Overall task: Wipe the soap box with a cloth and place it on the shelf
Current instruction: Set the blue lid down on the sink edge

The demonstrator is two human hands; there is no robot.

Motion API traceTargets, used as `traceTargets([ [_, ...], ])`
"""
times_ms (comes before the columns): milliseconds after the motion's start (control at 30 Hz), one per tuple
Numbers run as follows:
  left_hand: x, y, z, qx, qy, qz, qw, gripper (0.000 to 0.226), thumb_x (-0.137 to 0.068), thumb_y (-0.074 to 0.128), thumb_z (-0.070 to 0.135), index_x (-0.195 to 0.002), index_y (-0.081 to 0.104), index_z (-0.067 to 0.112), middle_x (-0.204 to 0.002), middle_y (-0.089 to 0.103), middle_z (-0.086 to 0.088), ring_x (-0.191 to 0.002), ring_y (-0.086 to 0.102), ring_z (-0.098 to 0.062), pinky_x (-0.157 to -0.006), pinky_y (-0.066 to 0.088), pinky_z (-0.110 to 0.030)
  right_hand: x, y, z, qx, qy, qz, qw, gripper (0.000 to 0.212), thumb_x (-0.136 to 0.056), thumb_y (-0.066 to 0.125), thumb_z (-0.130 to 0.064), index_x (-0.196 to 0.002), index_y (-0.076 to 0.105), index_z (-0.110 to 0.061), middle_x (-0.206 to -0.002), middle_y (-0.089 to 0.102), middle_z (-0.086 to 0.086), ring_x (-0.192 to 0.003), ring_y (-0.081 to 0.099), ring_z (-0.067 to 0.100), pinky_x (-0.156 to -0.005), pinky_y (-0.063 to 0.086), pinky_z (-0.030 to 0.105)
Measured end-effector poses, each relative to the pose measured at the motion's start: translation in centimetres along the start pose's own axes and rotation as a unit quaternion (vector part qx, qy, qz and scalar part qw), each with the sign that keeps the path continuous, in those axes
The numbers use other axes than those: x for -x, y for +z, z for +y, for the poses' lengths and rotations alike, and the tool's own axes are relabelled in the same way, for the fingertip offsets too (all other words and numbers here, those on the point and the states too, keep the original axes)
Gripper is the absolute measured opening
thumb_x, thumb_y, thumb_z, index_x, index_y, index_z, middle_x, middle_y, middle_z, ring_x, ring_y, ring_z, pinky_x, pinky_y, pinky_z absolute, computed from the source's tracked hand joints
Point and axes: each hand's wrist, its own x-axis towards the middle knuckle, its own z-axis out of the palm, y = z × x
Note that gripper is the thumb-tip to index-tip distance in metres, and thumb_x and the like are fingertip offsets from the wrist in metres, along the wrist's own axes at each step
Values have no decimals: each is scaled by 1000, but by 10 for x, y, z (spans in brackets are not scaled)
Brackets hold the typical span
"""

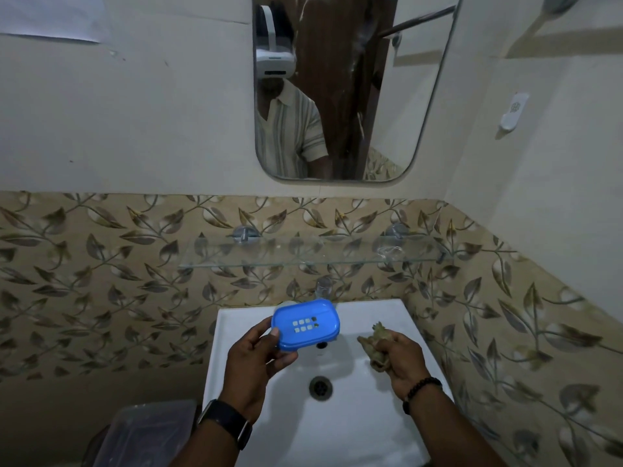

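My left hand [258,357] holds a blue plastic soap box [305,323] by its near left corner, above the back of the white sink. The box faces up and shows several small square drain holes. My right hand [397,360] is closed around a crumpled olive-brown cloth [372,343], a short way right of the box and not touching it. A glass shelf [313,252] is fixed to the leaf-patterned wall above the sink, with nothing standing on it.
The white sink [364,416] has a metal drain [320,387] at its middle and a tap [323,286] at the back. A mirror [337,96] hangs above the shelf. A clear plastic container [148,433] sits at the lower left. The right wall is close.
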Motion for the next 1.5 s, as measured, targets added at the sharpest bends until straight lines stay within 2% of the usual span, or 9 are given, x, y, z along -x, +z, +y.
traceTargets([
  [233, -8, 3, -11, -8, -17, 5, 1000, 27, -97, 62, 8, -122, 71, 13, -93, 75, -17, -66, 65, -19, -73, 63, -40, -58, -17, -5, -6, 10, 49, 999, 23, -89, 69, 3, -112, 71, 4, -113, 71, 25, -105, 67, 43, -96, 53, 57],
  [500, -26, 13, -23, -20, -32, 33, 999, 26, -95, 64, 12, -116, 76, 20, -95, 75, -19, -73, 66, -23, -72, 62, -40, -125, -19, -24, 74, -25, 54, 996, 20, -97, 61, -2, -115, 66, 5, -92, 73, 17, -65, 67, 19, -50, 54, 22],
  [600, -34, 16, -27, -18, -34, 38, 999, 29, -90, 67, 16, -117, 76, 21, -97, 76, -18, -75, 67, -24, -71, 61, -38, -158, -20, -35, 193, -57, 65, 977, 31, -101, 57, -12, -129, 60, 1, -125, 65, 19, -109, 63, 34, -96, 54, 39],
  [700, -41, 18, -31, -12, -30, 49, 998, 34, -84, 69, 19, -118, 75, 19, -100, 76, -17, -74, 68, -23, -72, 61, -38, -172, -24, -41, 358, -128, 108, 919, 37, -97, 53, -9, -134, 54, 0, -130, 61, 21, -119, 58, 39, -103, 47, 46],
  [833, -50, 21, -33, -11, -21, 54, 998, 28, -91, 65, 15, -115, 77, 20, -96, 76, -17, -73, 68, -23, -71, 62, -38, -174, -35, -11, 552, -341, 91, 755, 36, -92, 47, -18, -107, 72, 4, -107, 70, 28, -100, 66, 43, -92, 53, 51],
  [1000, -57, 25, -31, -11, -10, 41, 999, 34, -84, 69, 22, -116, 76, 21, -92, 75, -14, -69, 67, -19, -73, 62, -38, -171, -35, 5, 717, -274, -22, 640, 31, -93, 57, -16, -123, 66, -15, -128, 63, 12, -120, 56, 33, -103, 46, 41],
  [1133, -56, 22, -32, -9, -11, 44, 999, 28, -92, 64, 15, -118, 75, 18, -98, 75, -17, -71, 67, -20, -73, 62, -38, -161, -30, -3, 682, -298, -43, 667, 32, -95, 55, -12, -124, 67, -12, -126, 66, 8, -121, 58, 28, -107, 42, 39],
  [1367, -51, 25, -28, -12, -7, 34, 999, 31, -97, 62, 10, -127, 70, 16, -94, 72, -18, -75, 69, -24, -76, 61, -39, -91, 10, -24, 403, -473, 116, 775, 38, -98, 43, -28, -88, 72, -6, -82, 66, 9, -75, 59, 25, -69, 47, 32],
  [1500, -40, 20, -23, 12, 3, 42, 999, 34, -97, 62, 7, -130, 65, 14, -87, 71, -15, -76, 71, -20, -77, 61, -37, -35, 57, -40, 287, -536, 21, 793, 23, -98, 56, -23, -94, 73, -9, -82, 68, 2, -74, 56, 11, -68, 42, 18],
])
